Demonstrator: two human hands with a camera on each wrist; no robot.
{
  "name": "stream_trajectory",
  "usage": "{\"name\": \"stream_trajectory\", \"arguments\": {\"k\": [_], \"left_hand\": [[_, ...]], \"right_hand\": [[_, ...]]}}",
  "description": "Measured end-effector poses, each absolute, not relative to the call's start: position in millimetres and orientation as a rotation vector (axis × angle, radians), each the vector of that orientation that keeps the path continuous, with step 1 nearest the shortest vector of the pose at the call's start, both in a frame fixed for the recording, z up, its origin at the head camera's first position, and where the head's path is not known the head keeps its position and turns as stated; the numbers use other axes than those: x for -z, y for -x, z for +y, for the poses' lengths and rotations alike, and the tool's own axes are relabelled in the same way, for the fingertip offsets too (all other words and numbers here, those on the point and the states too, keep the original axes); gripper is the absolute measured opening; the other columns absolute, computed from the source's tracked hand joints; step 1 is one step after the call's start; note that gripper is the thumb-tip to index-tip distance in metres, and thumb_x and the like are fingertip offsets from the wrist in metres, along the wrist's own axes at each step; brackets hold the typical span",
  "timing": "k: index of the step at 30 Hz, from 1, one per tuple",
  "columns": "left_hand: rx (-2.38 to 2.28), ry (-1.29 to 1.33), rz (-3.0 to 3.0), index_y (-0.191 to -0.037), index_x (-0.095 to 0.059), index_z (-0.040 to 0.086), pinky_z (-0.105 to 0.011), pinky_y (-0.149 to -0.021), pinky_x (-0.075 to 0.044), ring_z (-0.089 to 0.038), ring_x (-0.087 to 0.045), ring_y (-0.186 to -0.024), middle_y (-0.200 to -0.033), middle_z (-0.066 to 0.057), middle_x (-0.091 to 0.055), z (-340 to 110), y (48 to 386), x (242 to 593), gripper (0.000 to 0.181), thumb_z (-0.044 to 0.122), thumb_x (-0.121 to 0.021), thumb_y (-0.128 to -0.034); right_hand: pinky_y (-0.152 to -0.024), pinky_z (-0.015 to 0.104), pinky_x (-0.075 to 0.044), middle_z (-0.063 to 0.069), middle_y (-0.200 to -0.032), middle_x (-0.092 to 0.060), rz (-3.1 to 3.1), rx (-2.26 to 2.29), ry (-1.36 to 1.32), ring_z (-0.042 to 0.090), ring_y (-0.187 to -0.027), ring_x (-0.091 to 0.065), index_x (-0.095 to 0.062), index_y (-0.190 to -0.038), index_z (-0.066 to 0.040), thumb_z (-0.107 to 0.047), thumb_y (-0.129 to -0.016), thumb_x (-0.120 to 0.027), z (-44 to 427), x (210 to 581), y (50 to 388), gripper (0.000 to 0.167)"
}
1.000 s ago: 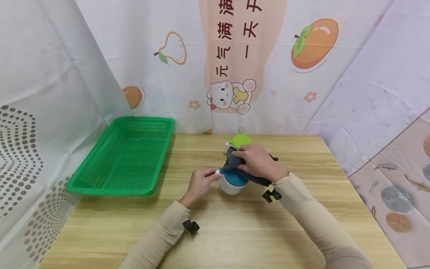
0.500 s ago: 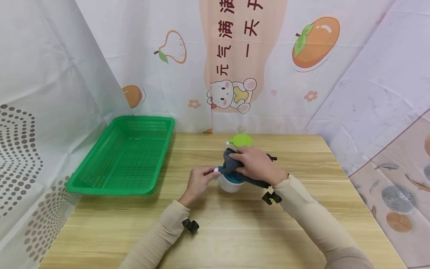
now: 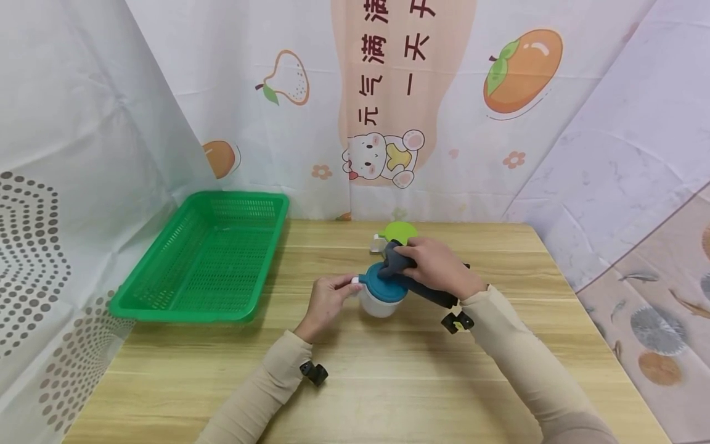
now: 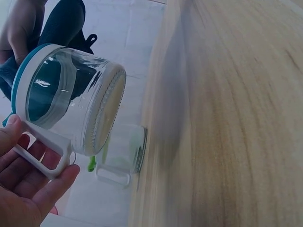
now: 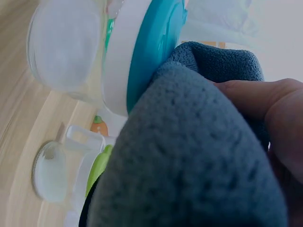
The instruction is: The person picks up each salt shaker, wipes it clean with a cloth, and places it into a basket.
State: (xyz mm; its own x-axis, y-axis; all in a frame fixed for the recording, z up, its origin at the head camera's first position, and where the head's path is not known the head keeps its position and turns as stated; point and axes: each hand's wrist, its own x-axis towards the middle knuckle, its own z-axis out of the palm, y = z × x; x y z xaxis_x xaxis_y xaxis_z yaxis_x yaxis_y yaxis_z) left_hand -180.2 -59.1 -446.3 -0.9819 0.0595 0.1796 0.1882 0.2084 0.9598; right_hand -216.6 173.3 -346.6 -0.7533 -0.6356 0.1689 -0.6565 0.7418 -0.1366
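Observation:
My left hand (image 3: 327, 302) grips the white handle (image 4: 45, 151) of a clear jar (image 4: 75, 94) with a teal lid (image 3: 383, 283). In the left wrist view, the jar's base is held off the wooden table. A dark grey-blue cloth (image 5: 189, 156) is bunched in my right hand (image 3: 438, 265), pinched between thumb and fingers. Part of that cloth touches the lid's top, and the rest hangs below the right hand. The cloth hides some of the lid's far right edge in the head view.
Behind the cloth stands a second handled jar with a lime-green lid (image 3: 400, 232), partly covered by the cloth and hand. A green perforated basket (image 3: 249, 314) sits at the table's left. Printed curtains (image 3: 310, 142) enclose the back and sides of the wooden table (image 3: 377, 394).
My right hand has slid the cloth rightward across the lid, from near the handle side, so more teal shows. My left hand keeps its grip on the handle, almost still.

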Motion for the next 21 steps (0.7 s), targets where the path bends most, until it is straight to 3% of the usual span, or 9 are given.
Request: {"name": "stream_trajectory", "arguments": {"k": [10,21], "left_hand": [[1.933,0.125,-2.364,-0.109,-0.074,0.003,-0.033,-0.083,-0.059,-0.021,-0.070,-0.096,-0.107,-0.014,-0.074,-60,185,448,0.024,0.016,-0.072,-0.0882],[1.918,-0.024,-2.354,-0.109,-0.075,0.004,-0.025,-0.073,-0.057,-0.017,-0.067,-0.090,-0.106,-0.013,-0.074,-63,187,447,0.026,0.018,-0.073,-0.0873]], "right_hand": [[-0.070,0.035,-0.053,0.010,-0.090,-0.067,-2.758,-0.232,-1.114,0.019,-0.074,-0.056,-0.072,-0.116,-0.007,-0.019,-0.080,-0.080,168,342,206,0.039],[-0.071,0.034,-0.054,0.007,-0.089,-0.065,-2.653,-0.122,-1.255,0.018,-0.076,-0.059,-0.072,-0.114,-0.008,-0.023,-0.078,-0.082,161,337,190,0.040]]}}
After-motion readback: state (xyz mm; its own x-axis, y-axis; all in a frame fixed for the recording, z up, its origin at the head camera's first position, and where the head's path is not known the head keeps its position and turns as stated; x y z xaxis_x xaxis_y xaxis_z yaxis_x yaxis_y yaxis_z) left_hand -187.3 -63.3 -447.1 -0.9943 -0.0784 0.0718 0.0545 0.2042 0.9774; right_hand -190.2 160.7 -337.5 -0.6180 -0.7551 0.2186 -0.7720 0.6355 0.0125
